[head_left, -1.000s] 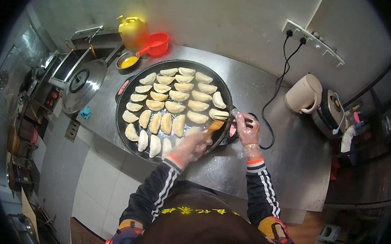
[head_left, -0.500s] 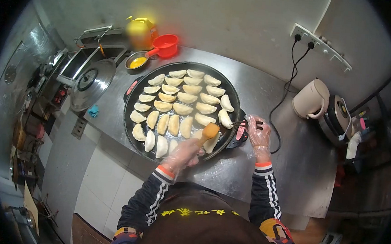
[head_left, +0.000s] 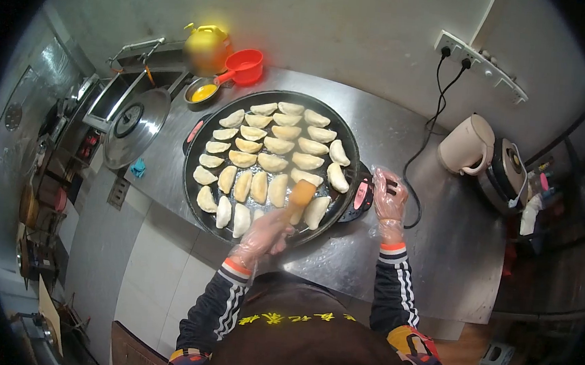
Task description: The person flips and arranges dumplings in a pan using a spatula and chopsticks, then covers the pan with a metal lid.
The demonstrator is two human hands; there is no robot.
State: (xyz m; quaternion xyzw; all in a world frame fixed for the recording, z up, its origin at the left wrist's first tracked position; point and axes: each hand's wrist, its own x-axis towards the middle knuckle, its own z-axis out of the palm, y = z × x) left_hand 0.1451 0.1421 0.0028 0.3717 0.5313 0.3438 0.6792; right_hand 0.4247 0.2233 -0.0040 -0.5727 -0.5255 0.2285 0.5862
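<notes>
A round black pan [head_left: 344, 128] holds rows of half-moon dumplings [head_left: 273, 163], some lightly browned, the outer ones paler. My left hand [head_left: 261, 236], in a clear plastic glove, is closed on a wooden spatula [head_left: 300, 194] over the pan's lower right part; its blade hides part of a dumpling. Right of the pan, beside its pink-marked handle [head_left: 360, 195], my gloved right hand [head_left: 389, 195] is closed round dark chopsticks [head_left: 388, 185]. Their tips are not clear.
Behind the pan stand a bowl of yellow liquid [head_left: 204, 93], a red ladle [head_left: 245, 68] and a yellow jug [head_left: 207, 48]. A metal lid [head_left: 133, 128] leans at the left. At the right are a beige kettle [head_left: 466, 144], a cooker [head_left: 501, 171] and a black cable [head_left: 414, 165].
The spatula has moved left and down from the right-edge dumplings. My right hand has drawn its chopsticks back from the pan. The dumpling at the right edge now lies turned more upright.
</notes>
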